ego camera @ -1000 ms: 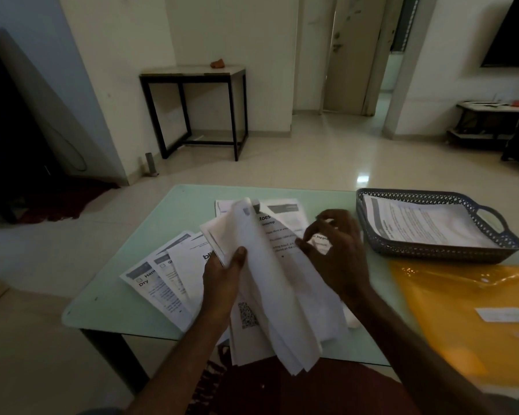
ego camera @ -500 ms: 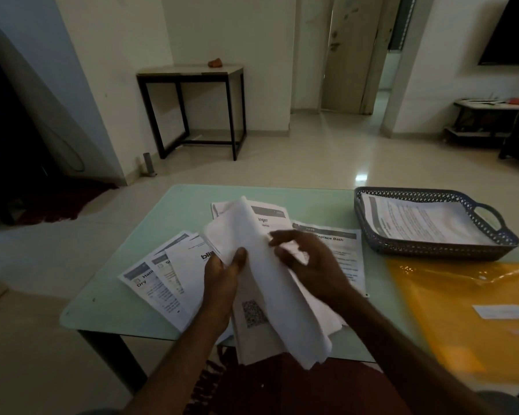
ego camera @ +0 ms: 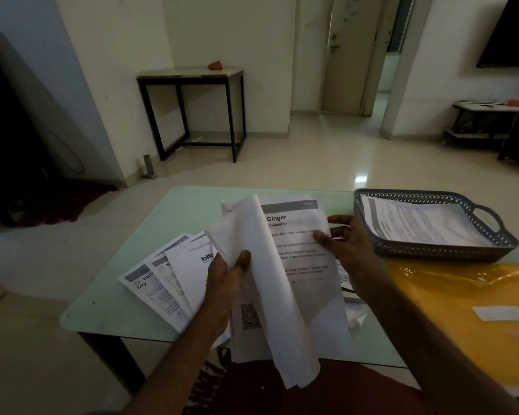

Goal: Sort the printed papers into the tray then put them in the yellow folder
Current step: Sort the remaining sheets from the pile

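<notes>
From the head camera, you held a bundle of printed papers (ego camera: 270,295) above the near edge of a pale green glass table (ego camera: 108,301). Your left hand (ego camera: 225,283) pinched the folded-back blank sheets between thumb and fingers, while your right hand (ego camera: 346,244) gripped the right edge of the exposed page, thumb on its face and fingers curled behind. That page read "Ginger" in bold, with "Countertop" beneath; the smaller lines were too blurred to read. A QR code showed lower in the bundle. To the left, three more sheets (ego camera: 165,283) lay fanned on the glass; one showed "Dry", another the letters "blin". At the far right of the table sat a dark grey perforated plastic tray (ego camera: 438,250) with looped handles, already holding printed pages. Just in front of it lay the glossy yellow folder (ego camera: 462,310), bearing a small white label. Beyond was a dim room with shiny cream floor tiles, white walls and a black-framed side table (ego camera: 192,79).
</notes>
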Motion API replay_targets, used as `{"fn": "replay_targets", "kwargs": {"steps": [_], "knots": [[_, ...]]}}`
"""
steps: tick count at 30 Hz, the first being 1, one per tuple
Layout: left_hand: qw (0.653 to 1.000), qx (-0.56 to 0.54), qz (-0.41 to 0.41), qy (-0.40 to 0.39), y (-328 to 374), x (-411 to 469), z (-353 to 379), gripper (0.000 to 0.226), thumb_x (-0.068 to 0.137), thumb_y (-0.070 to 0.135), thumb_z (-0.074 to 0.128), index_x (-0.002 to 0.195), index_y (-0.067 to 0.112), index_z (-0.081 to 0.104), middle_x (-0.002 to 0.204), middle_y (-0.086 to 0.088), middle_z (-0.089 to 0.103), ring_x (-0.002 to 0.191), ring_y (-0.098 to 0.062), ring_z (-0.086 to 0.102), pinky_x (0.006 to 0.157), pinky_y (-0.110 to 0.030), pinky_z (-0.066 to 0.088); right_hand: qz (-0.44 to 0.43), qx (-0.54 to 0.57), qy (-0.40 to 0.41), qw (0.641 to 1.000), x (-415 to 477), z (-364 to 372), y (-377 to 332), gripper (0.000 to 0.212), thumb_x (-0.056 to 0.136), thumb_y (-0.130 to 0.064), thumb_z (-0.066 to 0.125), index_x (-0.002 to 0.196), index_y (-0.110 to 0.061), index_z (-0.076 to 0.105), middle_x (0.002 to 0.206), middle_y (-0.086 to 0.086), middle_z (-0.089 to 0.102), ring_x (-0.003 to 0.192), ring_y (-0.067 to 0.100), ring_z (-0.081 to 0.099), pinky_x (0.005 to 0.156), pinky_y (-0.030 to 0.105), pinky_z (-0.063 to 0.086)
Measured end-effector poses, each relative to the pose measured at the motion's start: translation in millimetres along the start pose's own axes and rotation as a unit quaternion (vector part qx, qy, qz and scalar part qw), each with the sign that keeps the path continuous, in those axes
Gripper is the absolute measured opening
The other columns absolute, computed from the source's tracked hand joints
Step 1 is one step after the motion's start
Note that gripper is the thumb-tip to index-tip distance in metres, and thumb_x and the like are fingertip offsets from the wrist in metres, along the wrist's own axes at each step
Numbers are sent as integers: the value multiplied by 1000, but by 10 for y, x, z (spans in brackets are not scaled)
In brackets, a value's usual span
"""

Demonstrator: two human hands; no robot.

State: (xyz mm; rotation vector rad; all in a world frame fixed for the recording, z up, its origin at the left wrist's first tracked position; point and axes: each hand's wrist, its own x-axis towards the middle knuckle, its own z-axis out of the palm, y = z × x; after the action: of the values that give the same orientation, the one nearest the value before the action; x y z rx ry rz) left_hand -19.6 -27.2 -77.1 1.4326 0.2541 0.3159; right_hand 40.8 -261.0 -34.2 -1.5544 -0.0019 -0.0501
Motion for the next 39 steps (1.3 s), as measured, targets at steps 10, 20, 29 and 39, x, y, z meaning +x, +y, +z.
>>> {"fn": "replay_targets", "kwargs": {"steps": [10,20,29,39], "knots": [[999,15,28,14,-6,1,-2,25,91,23,69,114,28,60,100,13,71,92,-1,67,70,-14,54,-57,-42,52,996,-25,9,23,29,84,-17,80,105,-18,60,91,-1,76,86,10,75,82,43,63],[999,18,37,25,31,-27,-4,27,93,22,66,117,28,57,104,17,66,93,3,62,73,-13,52,-120,-121,22,985,-75,77,-4,28,77,-35,82,97,-21,68,90,-7,76,85,7,74,74,32,63],[999,29,30,12,18,-41,-7,23,94,23,65,113,32,56,104,19,66,89,10,62,68,-6,48,-249,-216,82,940,-105,97,34,16,89,-23,77,100,-18,67,88,-11,73,80,-2,71,67,23,62],[999,19,18,18,15,-41,5,37,95,33,62,131,24,55,108,13,69,103,-9,65,79,-26,53,-364,-385,-78,844,-299,371,147,16,84,-40,76,95,-34,66,116,-16,64,114,14,57,96,39,40]]}}
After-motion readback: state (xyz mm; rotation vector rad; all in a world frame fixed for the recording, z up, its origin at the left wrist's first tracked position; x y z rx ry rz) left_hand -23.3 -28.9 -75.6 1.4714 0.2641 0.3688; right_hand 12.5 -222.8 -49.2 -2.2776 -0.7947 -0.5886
